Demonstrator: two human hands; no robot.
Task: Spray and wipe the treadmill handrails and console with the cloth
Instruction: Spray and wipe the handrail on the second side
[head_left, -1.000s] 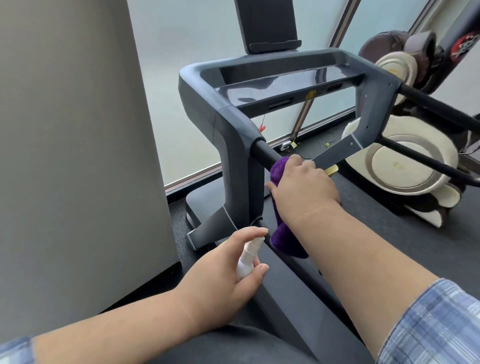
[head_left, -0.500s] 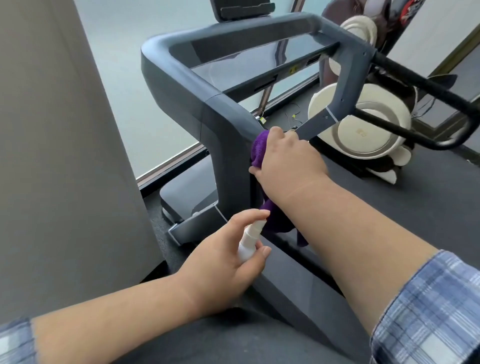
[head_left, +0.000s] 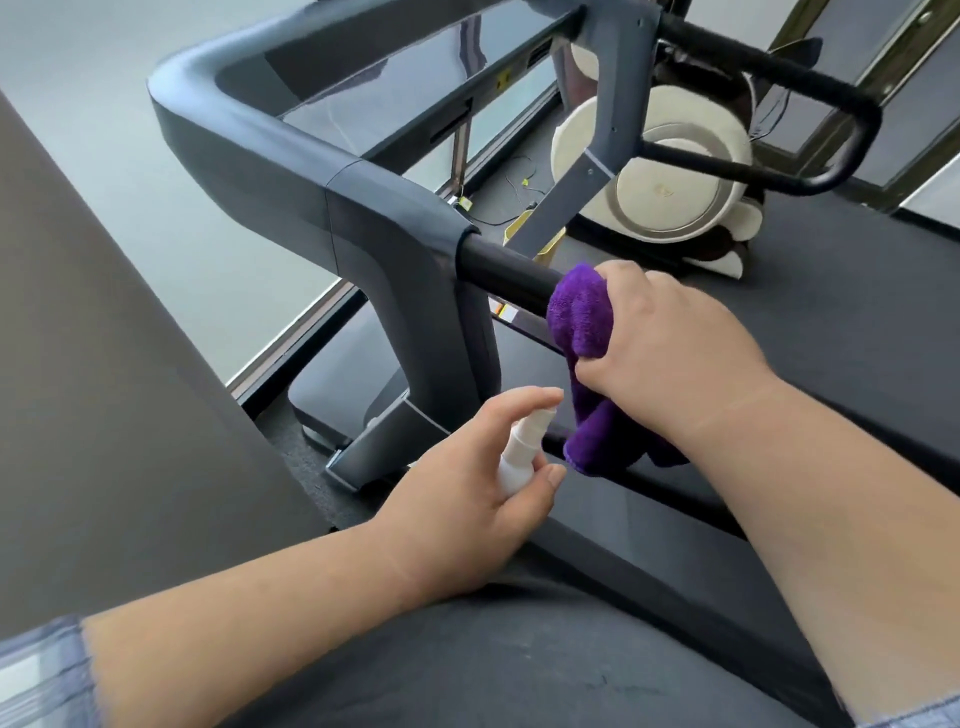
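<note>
My right hand (head_left: 670, 343) grips a purple cloth (head_left: 582, 312) wrapped round the black left handrail (head_left: 498, 270) of the treadmill, a short way back from where the rail meets the grey upright (head_left: 395, 249). A tail of the cloth hangs below my hand. My left hand (head_left: 478, 478) holds a small white spray bottle (head_left: 156, 452) lower down, with the forefinger lying over its nozzle. The glossy console (head_left: 395, 98) spans the frame's top. The right handrail (head_left: 779, 67) loops at the upper right.
A grey wall or pillar (head_left: 104, 364) stands close on the left. Frosted glass panels (head_left: 104, 130) lie beyond the treadmill. A cream and brown massage chair (head_left: 670, 176) sits right of the frame. The dark treadmill deck (head_left: 857, 291) runs beneath my arms.
My right hand slid the cloth back along the left handrail, away from the grey upright, baring a stretch of black rail. The view dipped and moved closer. My left hand kept its hold.
</note>
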